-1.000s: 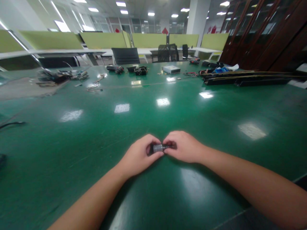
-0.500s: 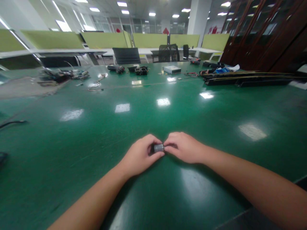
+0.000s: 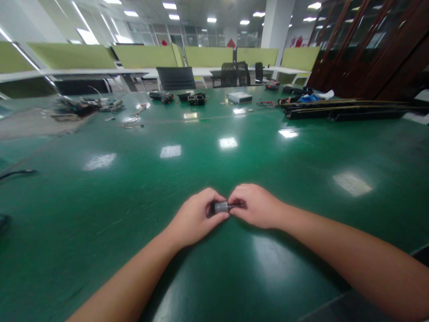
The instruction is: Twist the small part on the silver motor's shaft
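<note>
Low over the green table (image 3: 100, 214), a small grey metal cylinder (image 3: 221, 207) that looks like a small electric motor lies level between my hands. My left hand (image 3: 198, 213) is closed round it, thumb along the near side and fingers along the far side. Its darker left end sits partly hidden in that palm. From its right end a thin dark shaft (image 3: 236, 206) sticks out. My right hand (image 3: 254, 206) is closed on this shaft, thumb and fingertips on either side of it.
Along the far side lie a pile of electronic parts (image 3: 89, 105), a cable (image 3: 134, 120), black devices (image 3: 197, 99), a white-grey box (image 3: 240, 97) and long black bars (image 3: 335, 111). A black cable (image 3: 18, 173) lies at the left.
The fingers of my right hand have shifted a little, and more of the dark shaft shows between them. My left hand keeps its hold on the small motor.
</note>
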Motion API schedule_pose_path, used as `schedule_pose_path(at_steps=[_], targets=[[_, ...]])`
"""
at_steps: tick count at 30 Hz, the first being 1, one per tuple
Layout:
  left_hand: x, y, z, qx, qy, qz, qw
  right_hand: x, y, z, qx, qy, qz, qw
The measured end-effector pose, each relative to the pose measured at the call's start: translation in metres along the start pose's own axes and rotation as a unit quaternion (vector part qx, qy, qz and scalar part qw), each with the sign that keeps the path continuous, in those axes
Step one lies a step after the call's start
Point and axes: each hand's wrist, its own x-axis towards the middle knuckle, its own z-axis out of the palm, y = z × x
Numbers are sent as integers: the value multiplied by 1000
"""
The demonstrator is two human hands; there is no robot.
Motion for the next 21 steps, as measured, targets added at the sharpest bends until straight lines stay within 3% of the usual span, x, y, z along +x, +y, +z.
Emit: schedule_pose_path(at_steps=[21], targets=[[0, 1, -2, -1, -2, -1, 1000, -3, 1, -12, -18, -27, 12, 999]])
